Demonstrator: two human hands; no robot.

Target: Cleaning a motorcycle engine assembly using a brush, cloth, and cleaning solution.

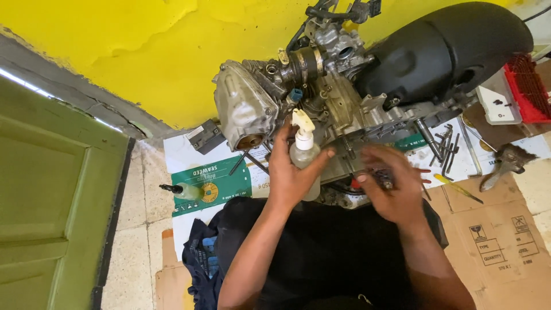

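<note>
wall: a yellow wall (138,51) with uneven paint ran across the top of the view, above a grey base strip
door: a green panelled door (51,189) filled the left side
engine: a grey metal engine block (321,97) lay on the floor against the wall, with a black plastic cover (447,51) on its right end and a rounded silver casing (244,106) on its left end
cardboard: flattened brown cardboard (499,229) lay at lower right, printed with small black square handling symbols and a boxed black label near its edge
green package: a flattened green and white carton (221,178) lay left of the hands, bearing a round yellow emblem and white lettering
cloth: a dark blue cloth (201,258) lay bunched at the person's left knee
red tray: a red ribbed plastic tray (528,86) sat at the right edge beside a white panel (496,103)
tools: several dark hex keys and sockets (445,146) lay scattered right of the engine, with a yellow-handled screwdriver (456,186) just below them
left hand: the left hand (290,172) was wrapped around the spray bottle, thumb on one side, fingers curled on the other
spray bottle: a clear spray bottle (304,152) with a cream pump head stood upright in the left hand, just in front of the engine
right hand: the right hand (390,183) was blurred, fingers loosely curled over a small dark part (383,177); grip could not be told for sure
small bottle: a small pale bottle (186,190) with a black nozzle lay on the green carton
</note>
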